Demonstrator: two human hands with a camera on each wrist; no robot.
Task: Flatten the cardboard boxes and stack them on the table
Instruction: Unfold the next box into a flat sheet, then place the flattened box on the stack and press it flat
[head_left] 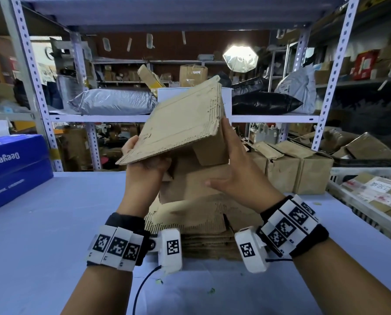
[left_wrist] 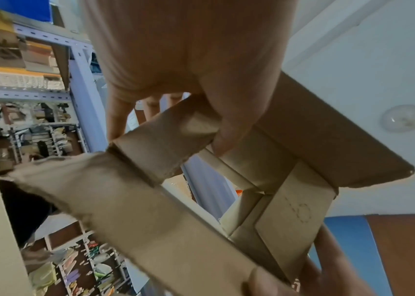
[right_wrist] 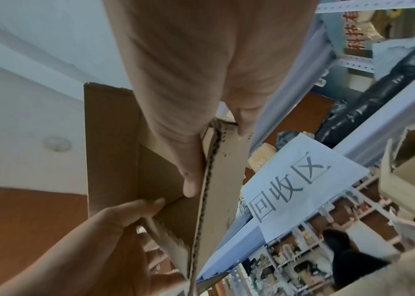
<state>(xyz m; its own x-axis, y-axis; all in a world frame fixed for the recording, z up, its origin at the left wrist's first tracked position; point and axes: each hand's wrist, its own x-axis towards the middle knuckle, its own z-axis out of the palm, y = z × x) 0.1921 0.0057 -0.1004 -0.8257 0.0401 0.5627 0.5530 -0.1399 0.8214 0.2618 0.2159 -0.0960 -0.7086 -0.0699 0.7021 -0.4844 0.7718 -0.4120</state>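
I hold a worn brown cardboard box [head_left: 178,123] tilted in the air above a stack of flattened cardboard [head_left: 203,223] on the pale blue table [head_left: 53,223]. My left hand [head_left: 144,164] grips its lower left part. In the left wrist view the thumb [left_wrist: 226,130] pinches a folded flap of the box [left_wrist: 150,220], with the fingers behind it. My right hand [head_left: 233,164] lies flat against the box's right side, fingers straight and pointing up, thumb spread away. In the right wrist view its fingers [right_wrist: 176,140] run along the corrugated edge of the box [right_wrist: 115,140].
Blue cartons [head_left: 12,169] sit at the table's left edge. A row of upright cardboard boxes [head_left: 299,169] stands at the back right, beside a white crate [head_left: 371,201] of parcels. A metal shelf [head_left: 122,118] with bagged parcels rises behind the table.
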